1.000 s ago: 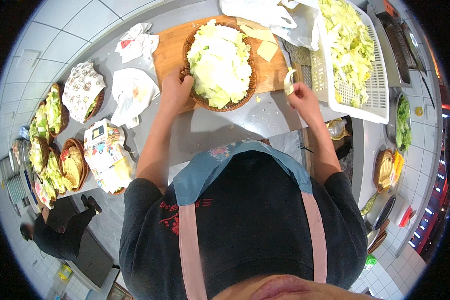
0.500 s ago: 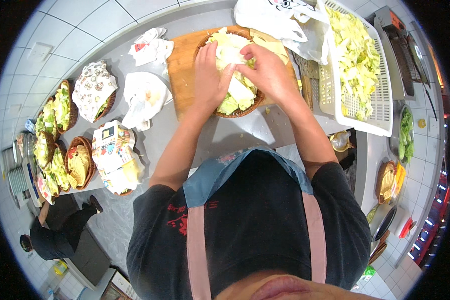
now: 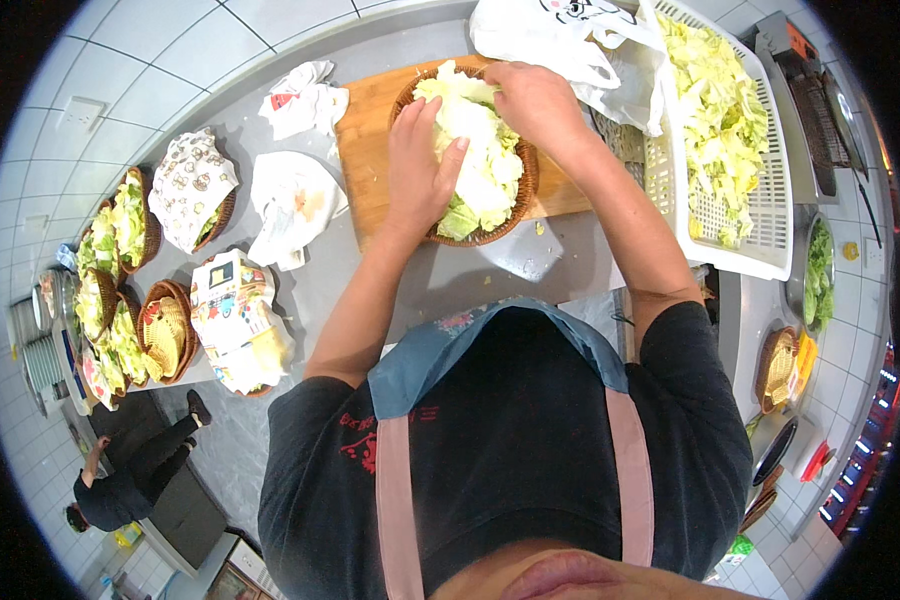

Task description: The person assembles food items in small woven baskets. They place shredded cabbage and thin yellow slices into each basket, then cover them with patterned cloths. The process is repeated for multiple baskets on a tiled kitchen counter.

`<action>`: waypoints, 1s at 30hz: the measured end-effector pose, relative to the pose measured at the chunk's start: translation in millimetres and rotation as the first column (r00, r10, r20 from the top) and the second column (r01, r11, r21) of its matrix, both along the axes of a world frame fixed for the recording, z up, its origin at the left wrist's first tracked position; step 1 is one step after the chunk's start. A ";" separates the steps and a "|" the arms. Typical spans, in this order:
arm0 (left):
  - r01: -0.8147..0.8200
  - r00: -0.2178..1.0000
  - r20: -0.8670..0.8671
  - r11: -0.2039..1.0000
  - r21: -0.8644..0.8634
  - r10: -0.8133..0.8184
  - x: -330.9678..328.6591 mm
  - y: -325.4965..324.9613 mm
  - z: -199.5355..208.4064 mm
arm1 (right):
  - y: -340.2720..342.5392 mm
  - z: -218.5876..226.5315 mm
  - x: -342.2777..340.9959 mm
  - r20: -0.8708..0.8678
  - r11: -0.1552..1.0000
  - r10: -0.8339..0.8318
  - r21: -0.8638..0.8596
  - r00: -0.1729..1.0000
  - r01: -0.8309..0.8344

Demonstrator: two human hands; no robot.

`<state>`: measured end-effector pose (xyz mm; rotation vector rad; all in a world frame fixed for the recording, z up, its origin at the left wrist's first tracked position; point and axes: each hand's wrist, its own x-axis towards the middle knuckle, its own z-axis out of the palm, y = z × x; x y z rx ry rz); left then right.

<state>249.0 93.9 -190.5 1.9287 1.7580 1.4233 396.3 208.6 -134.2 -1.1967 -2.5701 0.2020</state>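
Note:
A round brown wicker basket (image 3: 529,182) heaped with pale green lettuce leaves (image 3: 486,165) sits on a wooden cutting board (image 3: 366,125). My left hand (image 3: 423,165) lies against the left side of the heap, fingers stretched and thumb apart. At the basket's far right edge is my right hand (image 3: 542,108), its fingers bent together over the leaves and rim. What those fingers pinch, if anything, is hidden beneath them.
To the right stands a white slotted crate (image 3: 770,250) of torn leaves, beside a white plastic bag (image 3: 540,38). Cloth-covered baskets (image 3: 192,185) and crumpled white cloths (image 3: 292,200) lie leftward. Another person (image 3: 130,485) stands at the lower left.
My right hand has moved from the middle of the leaves to the basket's far right edge. My left hand stays on the left side. The person at lower left has shifted.

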 end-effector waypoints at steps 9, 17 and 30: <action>0.013 1.000 0.002 1.000 0.003 -0.013 0.8 3.1 -3.8 | -20.7 28.5 -26.7 0.226 0.972 0.145 0.151 0.963 -0.182; 0.036 0.989 0.145 0.999 0.019 -0.039 -4.7 5.4 -11.2 | -5.6 21.3 -29.9 0.017 0.857 0.208 -0.485 0.978 -0.173; -0.099 0.968 0.223 0.992 -0.084 0.115 -14.1 6.2 12.1 | 15.0 -62.2 16.6 -0.712 0.881 -0.313 -0.465 0.629 -0.087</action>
